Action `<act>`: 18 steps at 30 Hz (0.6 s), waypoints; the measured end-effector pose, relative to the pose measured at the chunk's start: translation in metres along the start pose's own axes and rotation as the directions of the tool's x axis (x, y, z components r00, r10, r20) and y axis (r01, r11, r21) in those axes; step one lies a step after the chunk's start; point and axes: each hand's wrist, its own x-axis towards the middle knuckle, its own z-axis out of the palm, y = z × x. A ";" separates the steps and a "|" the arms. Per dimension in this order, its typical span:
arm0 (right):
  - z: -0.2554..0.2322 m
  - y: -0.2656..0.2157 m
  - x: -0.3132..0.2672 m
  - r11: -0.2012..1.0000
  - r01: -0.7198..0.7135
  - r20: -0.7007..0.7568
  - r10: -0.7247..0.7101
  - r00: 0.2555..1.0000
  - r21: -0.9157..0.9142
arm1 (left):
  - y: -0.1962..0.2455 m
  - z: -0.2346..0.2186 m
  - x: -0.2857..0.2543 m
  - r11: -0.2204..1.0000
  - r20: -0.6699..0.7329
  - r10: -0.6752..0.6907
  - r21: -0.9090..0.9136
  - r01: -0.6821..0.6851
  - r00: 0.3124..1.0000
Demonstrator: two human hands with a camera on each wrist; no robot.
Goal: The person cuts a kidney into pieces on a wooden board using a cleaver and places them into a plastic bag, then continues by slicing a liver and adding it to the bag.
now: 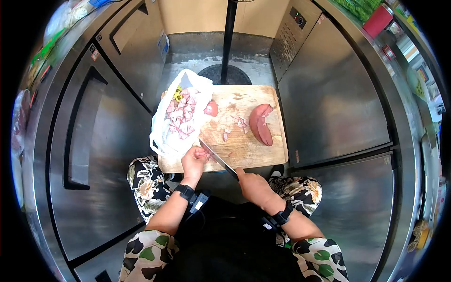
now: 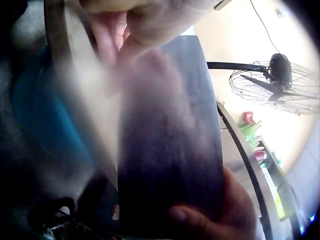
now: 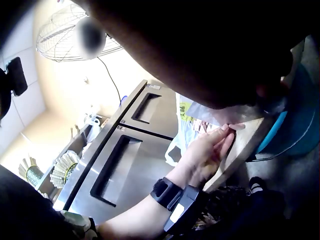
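Observation:
A broad-bladed cleaver (image 1: 218, 160) is gripped by the handle in my right hand (image 1: 257, 189), its blade slanting over the front of the wooden board (image 1: 244, 160). Close to the blade's far end, my left hand (image 1: 194, 162) has its fingers gathered round a small pink piece of meat (image 3: 238, 126), mostly hidden by the fingers. In the left wrist view the wide blade (image 2: 170, 150) stands right at the left fingertips. A white plastic bag (image 1: 162, 136) lies on the board's left, full of cut meat chunks (image 1: 181, 115).
A large curved piece of meat (image 1: 260, 124) lies on the board's right, small scraps (image 1: 242, 123) in the middle, and a rounded chunk (image 1: 211, 109) beside the bag. Steel cabinets (image 1: 343, 89) flank both sides. A black pole (image 1: 229, 42) stands behind the board.

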 end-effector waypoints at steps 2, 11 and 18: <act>0.000 -0.001 0.002 1.000 0.000 0.014 0.000 1.000 -0.018 | -0.003 0.000 0.001 0.998 -0.022 0.026 0.053 -0.024 0.999; -0.001 -0.008 0.015 0.997 0.013 0.057 -0.008 0.998 -0.078 | 0.001 -0.001 0.000 0.961 -0.021 0.129 0.248 -0.120 0.991; 0.015 -0.012 0.036 1.000 -0.019 0.036 0.019 0.999 -0.007 | -0.005 -0.004 0.010 0.999 0.033 -0.032 0.020 0.031 0.999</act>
